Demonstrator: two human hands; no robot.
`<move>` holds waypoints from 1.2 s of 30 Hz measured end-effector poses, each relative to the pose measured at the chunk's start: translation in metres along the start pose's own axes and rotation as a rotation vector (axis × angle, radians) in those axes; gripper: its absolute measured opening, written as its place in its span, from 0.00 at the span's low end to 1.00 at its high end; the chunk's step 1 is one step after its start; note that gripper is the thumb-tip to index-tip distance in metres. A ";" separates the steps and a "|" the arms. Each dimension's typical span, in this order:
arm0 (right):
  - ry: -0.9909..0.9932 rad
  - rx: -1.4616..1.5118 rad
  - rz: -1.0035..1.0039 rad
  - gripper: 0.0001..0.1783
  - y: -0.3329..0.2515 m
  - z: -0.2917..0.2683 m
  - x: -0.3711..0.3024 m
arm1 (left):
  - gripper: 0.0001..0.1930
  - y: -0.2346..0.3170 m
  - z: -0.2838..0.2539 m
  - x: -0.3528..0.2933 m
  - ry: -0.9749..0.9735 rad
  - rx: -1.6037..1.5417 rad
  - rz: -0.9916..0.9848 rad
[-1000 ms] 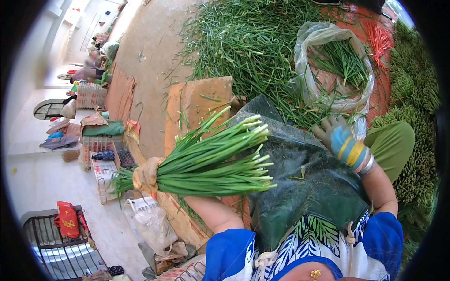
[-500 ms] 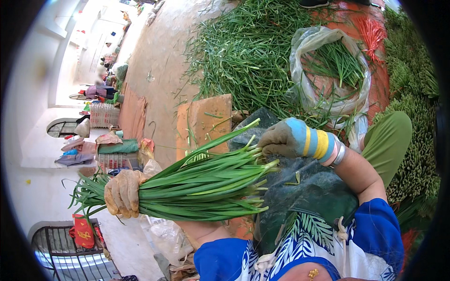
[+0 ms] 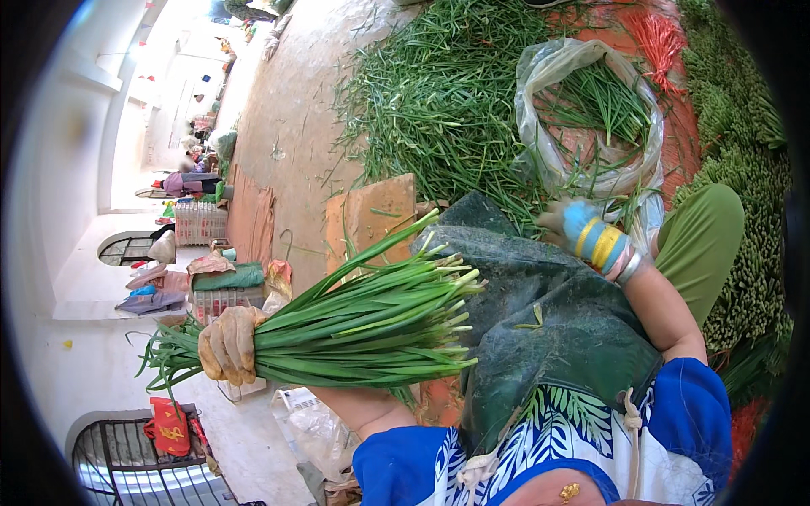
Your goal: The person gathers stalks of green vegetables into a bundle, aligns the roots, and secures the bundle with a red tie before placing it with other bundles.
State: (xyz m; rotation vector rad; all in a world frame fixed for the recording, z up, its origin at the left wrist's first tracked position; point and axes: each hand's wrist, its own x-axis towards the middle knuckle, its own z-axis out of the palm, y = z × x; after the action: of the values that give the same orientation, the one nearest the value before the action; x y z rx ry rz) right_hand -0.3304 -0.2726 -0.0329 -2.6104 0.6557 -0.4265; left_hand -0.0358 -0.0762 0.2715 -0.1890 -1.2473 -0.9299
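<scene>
Chive bundle (image 3: 363, 325) — held level over the lap, left of the dark apron (image 3: 557, 337), left hand (image 3: 229, 344) clenched round its leafy end only; right hand (image 3: 582, 232), gloved, grip unclear, beyond apron by the bag (image 3: 540, 110) — unsupported cut ends may sag, stalks slipping loose.

Bare concrete floor (image 3: 291, 126), strewn with a loose heap of green stalks (image 3: 439, 93); beside the heap a clear plastic bag (image 3: 540, 126) of stalks, a flat brown cardboard sheet (image 3: 371, 215), red ties (image 3: 654, 38).

Bunch of green onions (image 3: 363, 325), long green stalks, lies roughly level. Cut ends point right and leafy tips fan out left. Gripped near the tips.
</scene>
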 end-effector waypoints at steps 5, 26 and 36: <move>0.095 0.776 -0.286 0.10 -0.097 -0.072 0.041 | 0.04 -0.017 -0.007 0.007 -0.070 0.001 -0.045; -0.507 1.608 0.479 0.16 -0.136 -0.008 0.053 | 0.08 -0.040 -0.031 0.007 -0.352 -0.077 -0.368; -0.534 1.946 0.552 0.07 -0.146 -0.006 0.040 | 0.09 -0.059 -0.012 0.011 -0.476 -0.064 -0.444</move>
State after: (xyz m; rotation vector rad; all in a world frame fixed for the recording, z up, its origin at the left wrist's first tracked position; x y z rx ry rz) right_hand -0.2442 -0.1777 0.0472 -0.5766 0.3319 -0.0248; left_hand -0.0675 -0.1268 0.2562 -0.1933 -1.7416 -1.3599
